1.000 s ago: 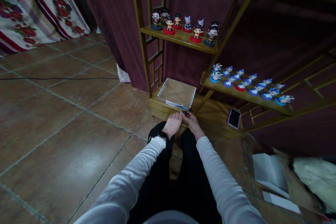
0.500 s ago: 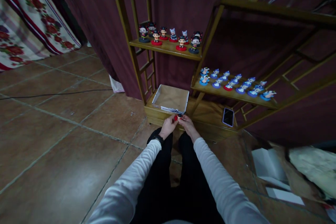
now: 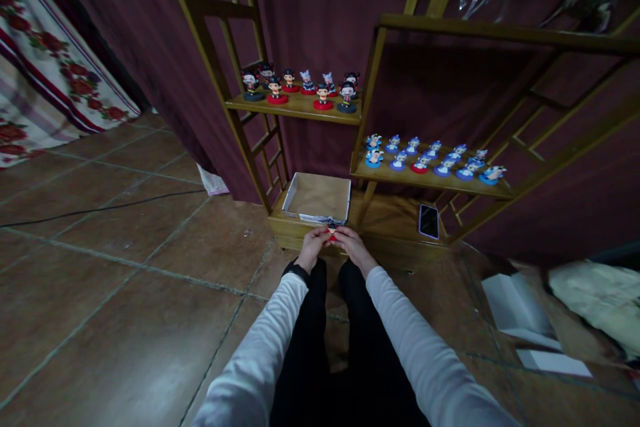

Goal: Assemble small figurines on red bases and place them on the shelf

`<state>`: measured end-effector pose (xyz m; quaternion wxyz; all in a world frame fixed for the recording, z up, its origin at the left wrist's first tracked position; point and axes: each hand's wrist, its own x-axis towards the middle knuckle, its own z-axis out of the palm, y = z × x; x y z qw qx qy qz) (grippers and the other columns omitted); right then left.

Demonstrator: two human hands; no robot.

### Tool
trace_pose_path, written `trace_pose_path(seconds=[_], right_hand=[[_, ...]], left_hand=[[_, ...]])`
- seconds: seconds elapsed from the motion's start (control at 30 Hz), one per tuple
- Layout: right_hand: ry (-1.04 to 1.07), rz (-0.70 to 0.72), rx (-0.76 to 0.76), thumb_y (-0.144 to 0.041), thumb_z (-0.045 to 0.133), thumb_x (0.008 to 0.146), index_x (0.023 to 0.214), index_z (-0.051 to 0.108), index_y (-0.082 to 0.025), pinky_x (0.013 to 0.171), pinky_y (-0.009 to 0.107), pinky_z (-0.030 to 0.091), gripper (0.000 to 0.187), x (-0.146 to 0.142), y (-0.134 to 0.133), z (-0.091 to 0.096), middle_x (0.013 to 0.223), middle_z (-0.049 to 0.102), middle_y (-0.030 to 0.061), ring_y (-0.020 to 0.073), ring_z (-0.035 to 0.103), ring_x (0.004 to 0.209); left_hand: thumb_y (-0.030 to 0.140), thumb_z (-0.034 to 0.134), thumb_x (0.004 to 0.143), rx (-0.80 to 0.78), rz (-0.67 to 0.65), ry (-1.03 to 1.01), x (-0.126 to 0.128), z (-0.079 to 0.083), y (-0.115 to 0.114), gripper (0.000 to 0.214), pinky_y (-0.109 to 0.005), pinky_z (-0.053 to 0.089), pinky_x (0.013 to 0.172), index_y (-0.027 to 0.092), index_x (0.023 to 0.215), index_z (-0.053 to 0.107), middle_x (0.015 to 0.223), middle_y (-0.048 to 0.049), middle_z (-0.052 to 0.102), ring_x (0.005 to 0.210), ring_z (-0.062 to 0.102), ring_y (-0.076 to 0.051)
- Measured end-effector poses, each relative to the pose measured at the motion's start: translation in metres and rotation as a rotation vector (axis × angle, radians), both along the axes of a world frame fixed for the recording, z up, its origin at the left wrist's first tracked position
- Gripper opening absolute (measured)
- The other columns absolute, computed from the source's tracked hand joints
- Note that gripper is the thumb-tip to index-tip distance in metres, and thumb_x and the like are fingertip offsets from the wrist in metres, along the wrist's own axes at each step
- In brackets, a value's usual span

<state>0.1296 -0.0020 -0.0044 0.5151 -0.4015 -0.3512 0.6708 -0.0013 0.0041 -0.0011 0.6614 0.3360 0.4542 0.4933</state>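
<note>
My left hand [image 3: 313, 246] and my right hand [image 3: 350, 244] meet in front of me, fingers pinched together on a small red-based figurine [image 3: 332, 231]. They hover just in front of an open cardboard box [image 3: 317, 198] that sits on the bottom board of a wooden shelf unit [image 3: 395, 227]. The box looks empty. Most of the figurine is hidden by my fingers.
Red-based and dark-based figurines [image 3: 299, 87] stand on the upper left shelf, several blue ones [image 3: 430, 160] on the lower right shelf. A phone [image 3: 429, 221] lies on the bottom board. White paper and packaging [image 3: 520, 320] lie at right. A black cable [image 3: 100, 208] crosses the tiled floor.
The view has tilted up, showing more of the shelf. My hands stay together by the box's front edge, and the figurine's red base now shows between the fingers.
</note>
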Motion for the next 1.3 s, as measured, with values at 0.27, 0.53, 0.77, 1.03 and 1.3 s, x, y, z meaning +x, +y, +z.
trace_pose_path(seconds=[0.27,0.53,0.77,1.03,1.3], right_hand=[[0.017,0.022,0.009,-0.029,0.074,0.057,0.081,0.063,-0.018,0.072,0.030,0.050,0.028,0.001,0.003,-0.005,0.081,0.067,0.0019,0.0136,0.062,0.072],[-0.016,-0.030,-0.024,-0.028,0.076,0.054,0.079,0.063,-0.018,0.071,0.032,0.050,0.030,-0.003,0.006,-0.005,0.075,0.067,0.0008,0.0136,0.063,0.066],[0.048,-0.011,-0.022,-0.031,0.075,0.056,0.080,0.063,-0.019,0.074,0.034,0.050,0.029,-0.002,0.002,0.000,0.082,0.068,0.0022,0.0156,0.064,0.073],[0.045,-0.028,-0.005,-0.029,0.075,0.055,0.079,0.063,-0.019,0.075,0.034,0.051,0.029,-0.001,0.000,-0.002,0.081,0.067,0.0010,0.0148,0.063,0.072],[0.059,-0.008,0.028,-0.028,0.075,0.055,0.080,0.064,-0.019,0.075,0.032,0.051,0.029,0.000,-0.001,-0.010,0.081,0.068,0.0013,0.0141,0.064,0.072]], left_hand=[[0.015,0.075,0.059,-0.104,-0.012,-0.036,-0.005,0.005,0.001,0.023,-0.022,0.050,0.062,0.009,0.080,0.067,0.074,-0.0069,0.067,0.060,0.060,-0.010],[0.012,0.073,0.061,-0.141,-0.005,-0.033,-0.004,0.004,0.002,0.017,-0.020,0.048,0.056,0.009,0.076,0.065,0.066,-0.0047,0.065,0.055,0.059,-0.008],[0.013,0.070,0.066,-0.164,0.019,-0.037,-0.007,0.005,0.001,0.015,-0.020,0.049,0.058,0.011,0.078,0.062,0.068,-0.0047,0.065,0.057,0.060,-0.009],[0.016,0.073,0.062,-0.132,0.003,-0.016,-0.005,0.006,-0.001,0.020,-0.021,0.049,0.059,0.010,0.079,0.064,0.071,-0.0053,0.066,0.058,0.060,-0.009],[0.013,0.075,0.057,-0.086,0.027,0.017,-0.002,0.007,-0.004,0.022,-0.019,0.046,0.053,0.011,0.075,0.062,0.066,-0.0025,0.064,0.053,0.057,-0.008]])
